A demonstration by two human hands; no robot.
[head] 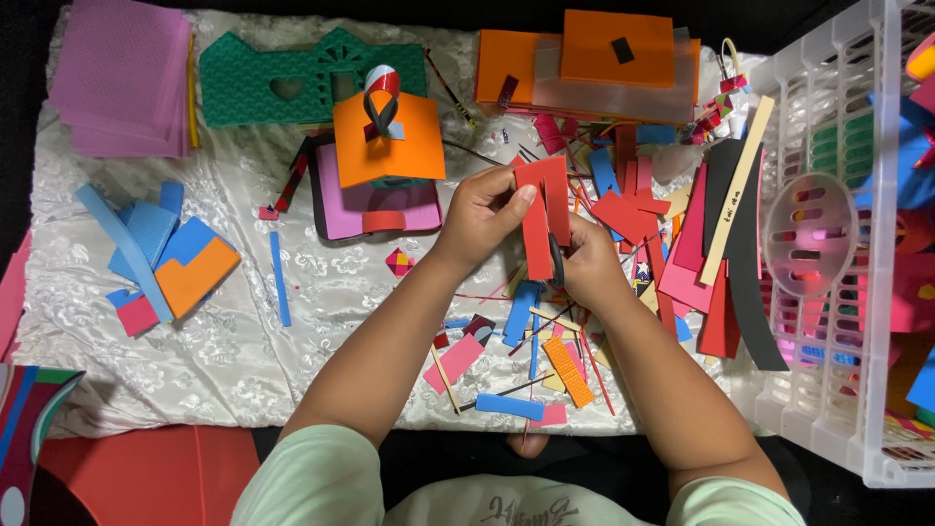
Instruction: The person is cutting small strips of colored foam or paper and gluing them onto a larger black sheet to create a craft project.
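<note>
- Head view: a red foam piece (542, 209) is pinched at its upper left edge by the left hand (484, 216), thumb on the front, fingers behind. It's held upright above the cloth (321, 292), roughly mid-table.
- The right hand (587, 265) is clenched around scissors (556, 261); only the dark blades are seen, set into the lower part of the red piece. How the handles are gripped can't be told, they're hidden by the hand.
- Just left of the hands, an orange sheet (388, 136) with a red-and-white loop on top is stacked on a pink sheet (375, 209).
- A green house cutout (282, 83) is laid flat behind that, and a purple stack (122, 78) is parked at the far left corner.
- Blue and orange offcuts (170, 258) are scattered on the left, lots of mixed scraps (545, 365) under the forearms.
- A white crate (828, 244) full of foam is seen at the right edge, well apart from the hands.
</note>
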